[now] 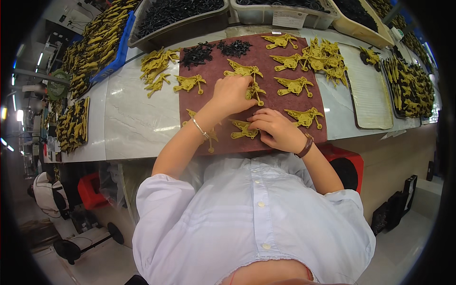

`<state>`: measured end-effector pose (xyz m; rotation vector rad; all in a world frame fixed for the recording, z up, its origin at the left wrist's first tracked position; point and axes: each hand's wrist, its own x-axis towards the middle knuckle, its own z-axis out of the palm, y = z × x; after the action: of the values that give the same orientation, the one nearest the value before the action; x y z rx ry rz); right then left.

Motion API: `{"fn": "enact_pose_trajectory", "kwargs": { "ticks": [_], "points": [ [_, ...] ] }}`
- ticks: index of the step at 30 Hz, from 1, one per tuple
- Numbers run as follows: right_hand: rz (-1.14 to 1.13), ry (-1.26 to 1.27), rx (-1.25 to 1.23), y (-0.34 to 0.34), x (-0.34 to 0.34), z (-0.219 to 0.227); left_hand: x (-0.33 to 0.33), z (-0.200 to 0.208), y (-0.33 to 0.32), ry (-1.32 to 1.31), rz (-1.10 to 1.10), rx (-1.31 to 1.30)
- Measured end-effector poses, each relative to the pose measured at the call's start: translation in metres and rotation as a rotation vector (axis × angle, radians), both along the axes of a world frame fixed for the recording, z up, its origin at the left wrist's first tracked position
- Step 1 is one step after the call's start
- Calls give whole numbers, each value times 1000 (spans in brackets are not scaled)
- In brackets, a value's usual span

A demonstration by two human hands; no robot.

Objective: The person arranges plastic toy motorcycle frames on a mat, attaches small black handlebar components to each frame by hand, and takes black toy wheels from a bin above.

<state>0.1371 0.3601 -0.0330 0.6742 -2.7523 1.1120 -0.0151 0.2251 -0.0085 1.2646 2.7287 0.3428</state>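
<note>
My left hand reaches over the maroon mat, its fingers closed on a yellow bird-shaped plastic part. Another yellow part lies just beyond those fingers. Nearer to me, my right hand is curled, fingertips at the right end of a third yellow part; whether anything small sits between its fingers is hidden. More such parts lie spaced out on the mat, including one right of my right hand and one at the left. My left forearm partly covers another.
Small black pieces lie in two heaps at the mat's far edge. Loose piles of yellow parts flank the mat. Bins of black pieces line the back. A blue tray stands left, a pale tray right.
</note>
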Motion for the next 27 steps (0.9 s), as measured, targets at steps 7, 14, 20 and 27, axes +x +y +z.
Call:
{"fn": "enact_pose_trajectory", "kwargs": {
  "ticks": [7, 14, 20, 27],
  "points": [
    [-50, 16, -73, 3, -2, 7, -46, 5, -17, -47, -175, 279],
    [-436, 192, 74, -6, -34, 11, -75, -5, -14, 81, -255, 79],
    [-336, 139, 212, -2, -61, 2, -70, 1, -42, 49, -237, 289],
    [-241, 49, 239, 4, -63, 3, -48, 30, -150, -631, -207, 113]
  ]
}}
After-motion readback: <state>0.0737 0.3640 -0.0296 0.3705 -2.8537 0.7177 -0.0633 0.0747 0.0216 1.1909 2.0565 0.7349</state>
